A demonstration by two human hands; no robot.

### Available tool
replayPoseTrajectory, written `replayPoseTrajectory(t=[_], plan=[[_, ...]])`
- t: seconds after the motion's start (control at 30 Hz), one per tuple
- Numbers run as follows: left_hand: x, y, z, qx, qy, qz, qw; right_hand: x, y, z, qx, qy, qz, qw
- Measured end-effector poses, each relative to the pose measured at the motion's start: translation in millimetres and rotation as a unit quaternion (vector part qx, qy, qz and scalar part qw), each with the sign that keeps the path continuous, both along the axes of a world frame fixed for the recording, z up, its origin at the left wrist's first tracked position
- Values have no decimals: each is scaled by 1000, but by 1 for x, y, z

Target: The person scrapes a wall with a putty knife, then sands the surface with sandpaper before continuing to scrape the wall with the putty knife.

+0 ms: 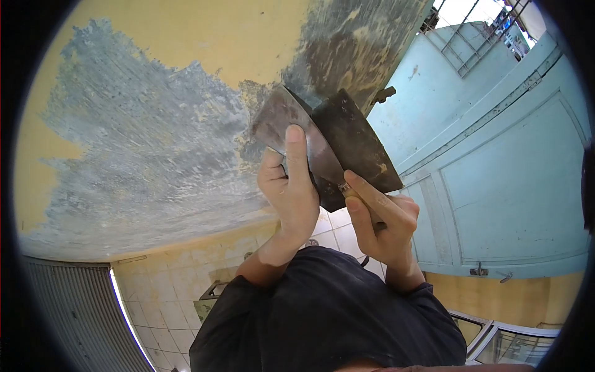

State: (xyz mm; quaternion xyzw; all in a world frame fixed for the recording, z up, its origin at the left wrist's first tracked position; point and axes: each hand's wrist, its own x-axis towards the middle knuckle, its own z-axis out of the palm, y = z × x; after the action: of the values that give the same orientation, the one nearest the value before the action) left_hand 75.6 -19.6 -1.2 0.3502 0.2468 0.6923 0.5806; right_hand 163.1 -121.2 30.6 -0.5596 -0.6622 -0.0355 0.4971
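In front of the wall is a putty knife with a wide grey metal blade (316, 146), tilted and narrowing toward my right hand (389, 226). That hand is closed around its short handle, with the index finger stretched along the blade's narrow end. My left hand (291, 201) is closed on the blade, its thumb flat on the metal face and its fingers curled to the side. Behind the blade, a dark, smudged metal plate (362, 146) angles down to the right. How that plate is held is hidden. Pale dust coats my left hand.
The yellow wall (186, 31) carries a rough patch of grey putty (149, 130). At the right stands a light-blue door (514, 186) with a latch. A corrugated shutter (74, 316) is at lower left, above a tiled floor (164, 310). A glazed frame (514, 344) lies lower right.
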Motion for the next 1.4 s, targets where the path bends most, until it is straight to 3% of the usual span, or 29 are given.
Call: replayPoseTrajectory(t=[0.13, 0.2, 0.27, 0.33, 0.47, 0.5, 0.53, 0.63, 0.77, 1.07, 1.13, 1.27, 1.4], plan=[[-14, 7, 2, 25, 64, 28, 997, -8, 15, 8, 7, -6, 14, 1000], [-18, 9, 20, 14, -11, 42, 999, -9, 18, 9, 14, -20, 36, 999], [-21, 5, 10, 0, -11, 21, 1000, -9, 12, 4, 41, -4, 33, 999], [-18, 4, -1, 22, 137, 26, 990, -6, 4, 3, 6, 7, 12, 1000], [-22, 14, 1, 42, 89, 72, 992, -11, 13, 0, 1, 8, 6, 1000], [-27, 14, 6, 24, 13, 17, 999, -14, 18, 4, 22, -5, 23, 999], [-27, 12, 7, 27, 13, 18, 999, -14, 15, 6, 25, -5, 23, 999], [-26, 3, 8, 17, 102, -15, 995, -9, -2, 3, -12, 19, -8, 1000], [-20, 5, 7, -1, 123, -10, 992, -7, -4, 1, -47, 36, -29, 998], [-26, 17, -11, 71, 184, 61, 978, -8, -3, 6, -51, 28, -19, 998], [-43, 26, -21, 145, 232, 75, 959, -8, -3, 7, -39, 15, -4, 999], [-57, 36, -27, 187, 241, 112, 946, -2, -7, 7, -43, 32, -14, 998], [-65, 29, -17, 155, 302, 33, 940, -3, -9, 3, -59, 42, -12, 997]])
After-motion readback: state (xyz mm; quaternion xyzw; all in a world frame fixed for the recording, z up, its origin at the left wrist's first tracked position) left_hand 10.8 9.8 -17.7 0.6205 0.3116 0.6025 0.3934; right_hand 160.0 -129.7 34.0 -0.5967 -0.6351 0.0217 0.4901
